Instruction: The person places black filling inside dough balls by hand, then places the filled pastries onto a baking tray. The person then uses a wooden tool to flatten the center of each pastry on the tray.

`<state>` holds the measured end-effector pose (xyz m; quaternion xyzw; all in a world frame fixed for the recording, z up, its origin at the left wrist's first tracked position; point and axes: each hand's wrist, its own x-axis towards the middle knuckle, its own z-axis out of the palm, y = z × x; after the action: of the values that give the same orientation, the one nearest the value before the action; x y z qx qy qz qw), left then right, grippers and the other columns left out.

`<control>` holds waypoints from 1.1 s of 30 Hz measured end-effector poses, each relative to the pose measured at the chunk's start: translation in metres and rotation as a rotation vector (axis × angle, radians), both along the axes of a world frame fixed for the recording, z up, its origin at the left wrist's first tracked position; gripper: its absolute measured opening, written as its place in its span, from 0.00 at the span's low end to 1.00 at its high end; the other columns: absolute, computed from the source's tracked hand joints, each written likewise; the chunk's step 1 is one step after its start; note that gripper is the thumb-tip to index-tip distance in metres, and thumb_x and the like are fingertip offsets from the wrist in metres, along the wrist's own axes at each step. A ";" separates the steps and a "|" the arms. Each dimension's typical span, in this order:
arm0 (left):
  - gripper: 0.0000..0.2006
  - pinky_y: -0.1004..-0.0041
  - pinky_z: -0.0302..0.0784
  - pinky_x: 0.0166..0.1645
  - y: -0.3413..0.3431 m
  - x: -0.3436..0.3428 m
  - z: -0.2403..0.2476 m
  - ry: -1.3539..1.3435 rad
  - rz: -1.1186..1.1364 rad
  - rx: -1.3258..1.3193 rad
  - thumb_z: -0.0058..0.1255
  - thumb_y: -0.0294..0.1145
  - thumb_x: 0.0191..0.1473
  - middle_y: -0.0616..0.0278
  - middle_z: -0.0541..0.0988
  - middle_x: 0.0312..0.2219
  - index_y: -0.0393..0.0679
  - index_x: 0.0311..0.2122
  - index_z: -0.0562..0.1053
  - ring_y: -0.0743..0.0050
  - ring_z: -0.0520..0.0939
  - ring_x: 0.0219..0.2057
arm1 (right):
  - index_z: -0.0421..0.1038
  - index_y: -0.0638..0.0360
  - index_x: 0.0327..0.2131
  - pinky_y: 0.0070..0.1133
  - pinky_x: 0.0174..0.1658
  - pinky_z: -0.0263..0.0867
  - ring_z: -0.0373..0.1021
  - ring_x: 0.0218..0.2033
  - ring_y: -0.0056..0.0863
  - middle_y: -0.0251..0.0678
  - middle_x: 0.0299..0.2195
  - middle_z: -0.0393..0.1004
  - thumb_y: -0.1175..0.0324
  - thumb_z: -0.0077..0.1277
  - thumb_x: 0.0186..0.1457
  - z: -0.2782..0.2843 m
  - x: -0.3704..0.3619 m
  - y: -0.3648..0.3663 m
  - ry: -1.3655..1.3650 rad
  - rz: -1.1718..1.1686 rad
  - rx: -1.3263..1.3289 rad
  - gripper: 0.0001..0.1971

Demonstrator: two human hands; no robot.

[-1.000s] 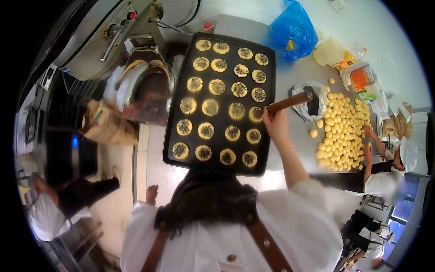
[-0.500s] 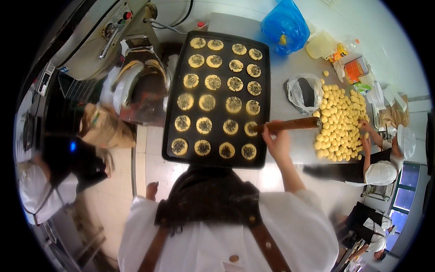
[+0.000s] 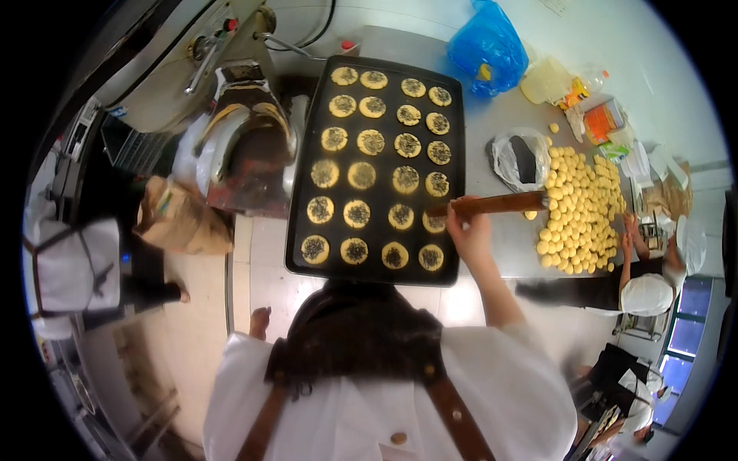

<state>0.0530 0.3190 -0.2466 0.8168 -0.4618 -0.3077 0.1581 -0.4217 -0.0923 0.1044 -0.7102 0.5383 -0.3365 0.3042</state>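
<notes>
My right hand (image 3: 470, 230) is closed round a brown wooden rolling pin (image 3: 496, 203) at the right edge of a black baking tray (image 3: 307, 268). The pin's left end is over or against a flat dough round (image 3: 433, 222) in the right column, second row from the front, and partly covers it. Several yellow rounds with dark seeds on top lie in rows on the tray. My left hand (image 3: 260, 323) hangs low beside my dark apron, off the tray; its fingers are too small to make out.
Many yellow dough balls (image 3: 573, 203) are heaped on the steel table to the right, where a co-worker's hands (image 3: 629, 230) are close by. A clear plastic bag (image 3: 507, 165) and a blue bag (image 3: 488, 50) lie behind. A machine (image 3: 246, 154) and paper sack (image 3: 181, 215) stand left.
The rolling pin's left end has shifted slightly over the same dough round, still in my right hand. The co-worker's hands have drawn back from the balls. Someone at far left has turned.
</notes>
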 end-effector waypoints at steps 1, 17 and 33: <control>0.19 0.54 0.73 0.43 0.003 0.007 -0.005 -0.048 -0.064 0.101 0.50 0.43 0.60 0.42 0.81 0.30 0.34 0.29 0.77 0.44 0.80 0.36 | 0.69 0.62 0.46 0.22 0.33 0.70 0.75 0.30 0.23 0.36 0.32 0.78 0.69 0.59 0.57 0.007 0.009 0.002 -0.003 0.023 0.025 0.15; 0.20 0.53 0.69 0.40 0.052 -0.022 -0.051 0.127 0.415 0.229 0.52 0.44 0.58 0.44 0.79 0.26 0.34 0.27 0.77 0.48 0.75 0.30 | 0.70 0.62 0.43 0.23 0.36 0.70 0.76 0.32 0.30 0.38 0.33 0.77 0.70 0.60 0.55 -0.004 0.067 0.005 0.142 0.122 0.023 0.14; 0.16 0.60 0.71 0.37 0.055 -0.050 0.005 0.407 0.826 0.039 0.57 0.40 0.57 0.57 0.79 0.24 0.34 0.28 0.77 0.66 0.74 0.28 | 0.70 0.64 0.41 0.22 0.34 0.71 0.77 0.31 0.27 0.40 0.36 0.76 0.72 0.59 0.57 -0.027 0.136 0.016 0.166 0.365 -0.039 0.11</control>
<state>0.0026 0.3738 -0.2418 0.8582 -0.0513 -0.3815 0.3395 -0.2854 -0.0759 0.0778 -0.8270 0.4174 -0.2267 0.3008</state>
